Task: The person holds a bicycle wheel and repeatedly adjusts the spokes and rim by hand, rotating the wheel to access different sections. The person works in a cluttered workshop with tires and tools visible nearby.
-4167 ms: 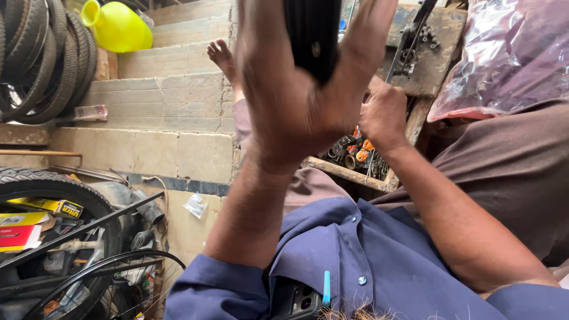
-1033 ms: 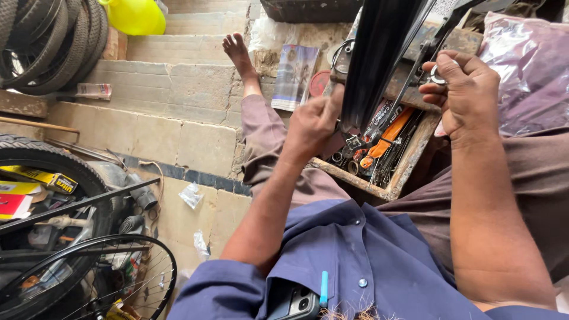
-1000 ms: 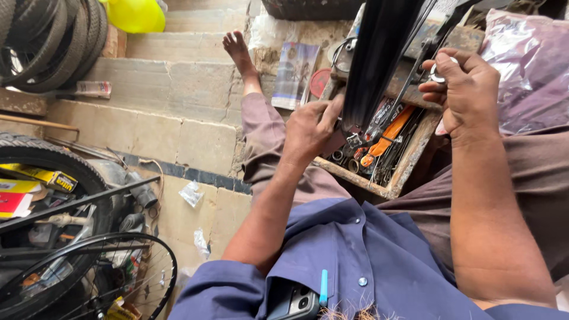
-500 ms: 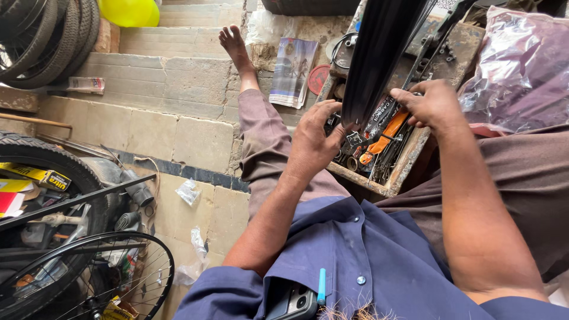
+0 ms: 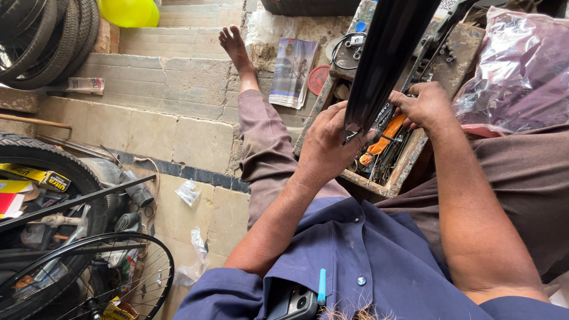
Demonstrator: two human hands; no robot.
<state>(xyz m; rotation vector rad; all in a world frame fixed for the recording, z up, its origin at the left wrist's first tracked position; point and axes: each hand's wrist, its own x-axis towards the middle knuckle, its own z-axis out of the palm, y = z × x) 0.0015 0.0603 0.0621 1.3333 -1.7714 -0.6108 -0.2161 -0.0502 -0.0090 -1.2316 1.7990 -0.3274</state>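
A long black curved mudguard [image 5: 388, 56] stands upright in front of me, its lower end over a wooden toolbox [image 5: 396, 178]. My left hand [image 5: 326, 145] grips the mudguard's lower end, fingers wrapped around its edge. My right hand [image 5: 424, 104] reaches into the toolbox, fingertips down among the tools beside an orange-handled tool [image 5: 382, 139]; whether it holds one is hidden. I sit with my left leg stretched out, its bare foot [image 5: 232, 44] on the stone steps.
Stone steps [image 5: 166, 89] run to the left. Stacked tyres [image 5: 47, 35] and a yellow container [image 5: 127, 10] sit at the top left. Bicycle wheels [image 5: 77, 278] and clutter fill the lower left. A booklet [image 5: 293, 71] lies by the toolbox. A clear plastic bag [image 5: 515, 71] rests at right.
My right hand has come down from the raised metal stay into the toolbox. My left hand stays on the mudguard's lower end. Earlier both hands were held high, close to the camera.
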